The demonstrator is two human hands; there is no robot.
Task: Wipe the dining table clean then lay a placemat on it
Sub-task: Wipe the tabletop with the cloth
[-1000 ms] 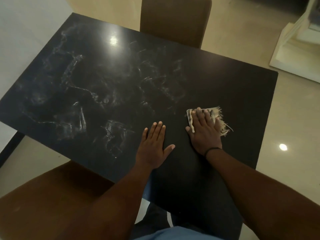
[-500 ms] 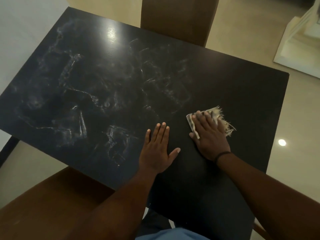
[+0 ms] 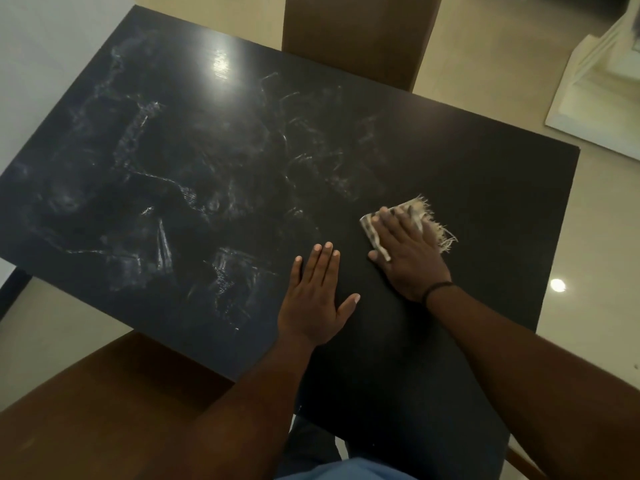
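A frayed, pale cloth (image 3: 420, 216) lies on the dark table (image 3: 485, 188) toward its 4 o'clock side, pinned under the right hand (image 3: 407, 252), whose straight fingers press flat on it. At the cloth's 8 o'clock, just beside it, the left hand (image 3: 317, 296) rests palm-down with fingers straight, holding nothing. White smears (image 3: 166, 209) cover the table's 9 o'clock half, and a brown chair (image 3: 356, 36) stands at 12 o'clock.
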